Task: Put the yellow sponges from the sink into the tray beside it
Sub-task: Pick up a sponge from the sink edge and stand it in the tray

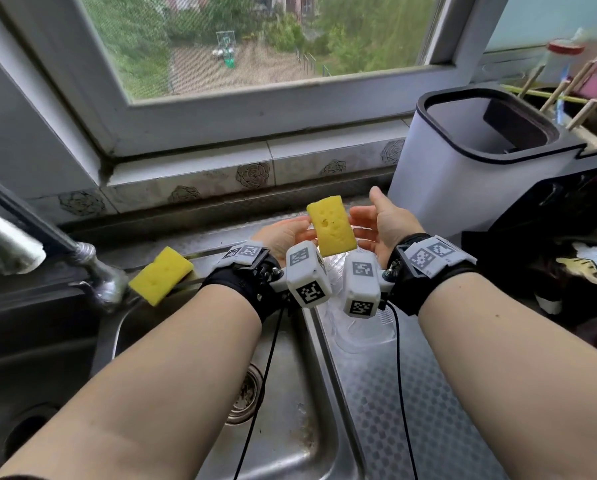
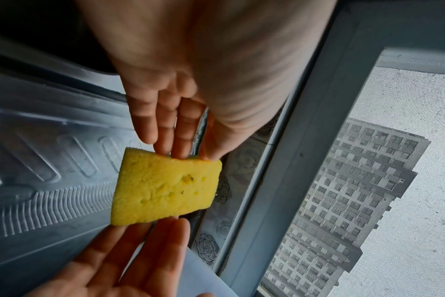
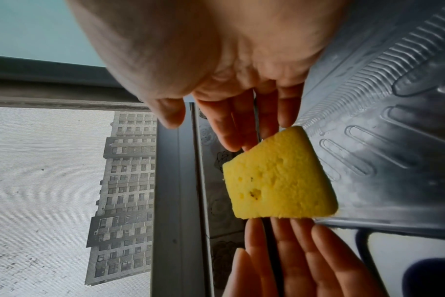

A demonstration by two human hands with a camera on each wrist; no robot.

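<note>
Two hands hold one yellow sponge between them above a clear tray beside a steel sink.

The raised sponge (image 1: 331, 226) stands on end in the air between the left hand (image 1: 283, 233) and the right hand (image 1: 383, 221), above the far end of the clear plastic tray (image 1: 355, 336), which sits just right of the sink (image 1: 290, 427). The left hand's straight fingertips (image 2: 181, 148) touch one short edge of the sponge; the right hand's fingers (image 3: 231, 132) lie straight and slightly spread at the opposite edge, thumb apart. A second yellow sponge (image 1: 161, 275) rests on the far left rim of the sink, just beside the tap (image 1: 97, 275). A white bin (image 1: 463, 174) stands far right, under the window (image 1: 255, 43).
</note>
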